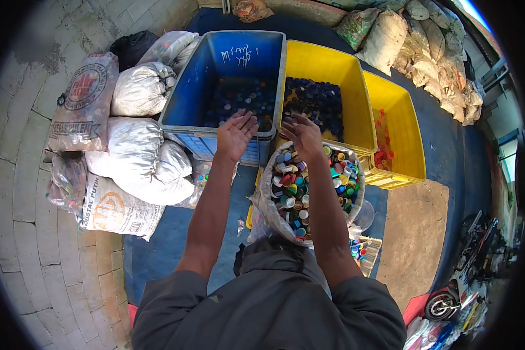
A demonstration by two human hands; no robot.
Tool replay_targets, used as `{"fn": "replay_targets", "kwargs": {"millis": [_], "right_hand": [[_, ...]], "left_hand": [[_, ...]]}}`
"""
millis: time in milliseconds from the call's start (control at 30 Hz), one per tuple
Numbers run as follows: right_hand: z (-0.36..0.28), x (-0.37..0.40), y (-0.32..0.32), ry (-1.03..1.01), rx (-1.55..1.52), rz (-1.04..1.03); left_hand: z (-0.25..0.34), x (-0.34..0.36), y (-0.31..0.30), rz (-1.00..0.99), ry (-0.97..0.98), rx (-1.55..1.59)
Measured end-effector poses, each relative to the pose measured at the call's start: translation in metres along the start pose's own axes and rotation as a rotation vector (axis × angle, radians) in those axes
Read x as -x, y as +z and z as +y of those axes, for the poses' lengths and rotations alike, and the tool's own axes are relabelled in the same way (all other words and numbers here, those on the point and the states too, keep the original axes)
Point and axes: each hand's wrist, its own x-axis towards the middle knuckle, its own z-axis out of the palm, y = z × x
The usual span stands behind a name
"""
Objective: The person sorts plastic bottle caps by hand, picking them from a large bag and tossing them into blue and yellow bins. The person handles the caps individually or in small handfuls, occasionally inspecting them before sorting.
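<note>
My left hand [237, 136] is over the near rim of the blue crate [219, 44], palm turned up and fingers stretched out, with nothing in it. Dark and blue bottle caps lie on the crate's floor. My right hand [303, 137] hangs near the front corner of the yellow crate [326, 55], its fingers apart and slightly bent; I see nothing held. Dark blue caps [315, 99] cover much of that crate's bottom. Below my right hand and forearm stands a round sack-lined container [360, 201] heaped with mixed coloured bottle caps [294, 195], partly hidden by the arm.
A second yellow crate [405, 125] holds red caps [384, 154]. Stuffed white sacks [137, 151] are piled on the left, more sacks [385, 38] at the upper right. A small basket [370, 254] with caps sits by my right arm. A motorcycle [443, 303] stands lower right.
</note>
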Motion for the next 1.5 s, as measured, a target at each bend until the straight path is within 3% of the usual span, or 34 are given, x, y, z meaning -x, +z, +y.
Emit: {"fn": "replay_targets", "kwargs": {"millis": [100,200,300,533,700,900,1000,1033,1133,1167,1267,1300,1400,1500], "right_hand": [[-0.006,0.037,-0.048,-0.037,0.127,0.111],[0.007,0.077,-0.093,-0.054,0.343,0.278],[0.029,0.113,-0.128,-0.096,0.398,0.379],[0.058,0.164,-0.171,-0.237,0.697,0.393],[0.048,0.191,-0.169,-0.233,0.760,0.394],[0.041,0.187,-0.186,-0.296,0.764,0.397],[0.026,0.187,-0.187,-0.294,0.836,0.401],[0.019,0.188,-0.182,-0.296,0.844,0.406],[0.016,0.185,-0.184,-0.252,0.840,0.377],[0.015,0.184,-0.182,-0.250,0.830,0.377],[0.016,0.180,-0.179,-0.298,0.904,0.361],[0.017,0.177,-0.180,-0.294,0.901,0.345],[0.019,0.171,-0.181,-0.271,0.892,0.294],[0.017,0.174,-0.179,-0.242,0.871,0.271]], "left_hand": [[-0.032,0.033,-0.011,-0.048,-0.035,-0.316],[-0.078,0.049,-0.026,0.038,0.051,-1.068],[-0.110,0.056,-0.033,-0.062,0.309,-1.456],[-0.138,0.041,-0.006,-0.139,0.344,-1.973],[-0.151,0.034,-0.001,-0.112,0.215,-2.125],[-0.148,0.041,0.005,-0.073,0.288,-1.849],[-0.140,0.056,-0.007,0.046,0.234,-1.406],[-0.136,0.063,-0.009,0.082,0.127,-1.164],[-0.128,0.073,-0.047,0.249,0.066,-1.280],[-0.135,0.075,-0.056,0.189,0.181,-1.551],[-0.139,0.090,-0.031,0.032,0.395,-1.982],[-0.139,0.089,-0.023,0.038,0.224,-2.024],[-0.148,0.084,-0.030,0.045,0.336,-2.155],[-0.151,0.076,-0.036,0.016,0.322,-2.080]]}}
